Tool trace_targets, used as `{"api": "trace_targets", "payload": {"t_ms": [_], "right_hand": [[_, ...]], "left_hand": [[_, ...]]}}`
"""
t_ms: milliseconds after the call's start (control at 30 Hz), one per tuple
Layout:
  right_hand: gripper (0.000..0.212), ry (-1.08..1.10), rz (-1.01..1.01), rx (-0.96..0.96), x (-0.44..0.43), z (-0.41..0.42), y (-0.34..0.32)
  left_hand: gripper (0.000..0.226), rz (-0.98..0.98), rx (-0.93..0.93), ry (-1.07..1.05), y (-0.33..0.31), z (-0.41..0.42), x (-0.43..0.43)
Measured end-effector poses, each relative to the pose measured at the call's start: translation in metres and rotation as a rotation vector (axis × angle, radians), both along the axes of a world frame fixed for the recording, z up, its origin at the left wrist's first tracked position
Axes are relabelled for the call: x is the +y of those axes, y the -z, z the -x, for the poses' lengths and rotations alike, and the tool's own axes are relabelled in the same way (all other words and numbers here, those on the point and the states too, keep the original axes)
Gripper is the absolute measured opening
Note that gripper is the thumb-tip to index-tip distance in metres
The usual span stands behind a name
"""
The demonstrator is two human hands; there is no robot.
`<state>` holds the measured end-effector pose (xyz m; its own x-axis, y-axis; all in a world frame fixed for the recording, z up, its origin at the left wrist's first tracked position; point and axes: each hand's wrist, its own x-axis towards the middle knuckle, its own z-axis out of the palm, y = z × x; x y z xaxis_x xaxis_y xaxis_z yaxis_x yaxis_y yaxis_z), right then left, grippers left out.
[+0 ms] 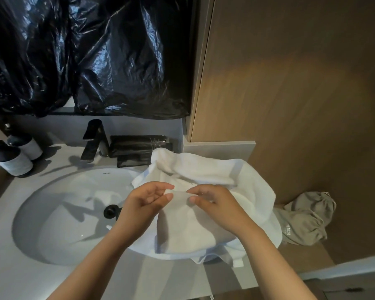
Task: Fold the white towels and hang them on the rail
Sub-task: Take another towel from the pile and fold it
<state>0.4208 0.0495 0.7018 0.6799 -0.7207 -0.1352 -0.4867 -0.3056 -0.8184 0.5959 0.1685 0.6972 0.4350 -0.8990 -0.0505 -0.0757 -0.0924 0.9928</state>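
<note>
While the white towel [214,176] lies heaped at the table's [52,276] right edge, spilling into the sink [37,224], left grip [146,201] and right grip [213,202] each pinch its hem; I'd slide them apart to the corners before folding. Print on the sink rim and grey bag [305,217] is too small to read.

1. Sink [106,173]: small dark brand mark on the rim, too small to read.
2. Grey cloth [305,217]: white print, illegible.
3. Black packets [136,146]: tiny pale print, illegible.
</note>
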Motion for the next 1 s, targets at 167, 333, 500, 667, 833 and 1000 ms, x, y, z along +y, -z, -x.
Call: {"api": "trace_targets", "payload": {"t_ms": [167, 333, 500, 667, 833, 1000], "right_hand": [[0.019, -0.009, 0.059, -0.138, 0.001, -0.002, -0.012], [0.032, -0.07, 0.213, -0.084, -0.012, 0.01, -0.033], [0.032, -0.051, 0.425, 0.004, -0.031, 0.035, -0.053], [0.032, -0.032, 0.614, 0.073, -0.051, 0.06, -0.079], [0.03, 0.02, 0.802, -0.019, -0.076, 0.056, -0.136], [0.025, 0.139, 1.022, -0.12, -0.107, 0.045, -0.222]], "left_hand": [[0.009, 0.001, 0.01, -0.061, -0.007, -0.005, -0.003], [0.009, 0.061, -0.012, -0.159, -0.023, -0.023, -0.02], [0.012, 0.073, -0.162, -0.238, -0.035, -0.044, -0.036], [0.009, 0.083, -0.329, -0.35, -0.052, -0.049, -0.047], [0.009, 0.19, -0.45, -0.337, -0.101, -0.05, -0.076], [0.009, 0.356, -0.49, -0.383, -0.184, -0.062, -0.116]]}}
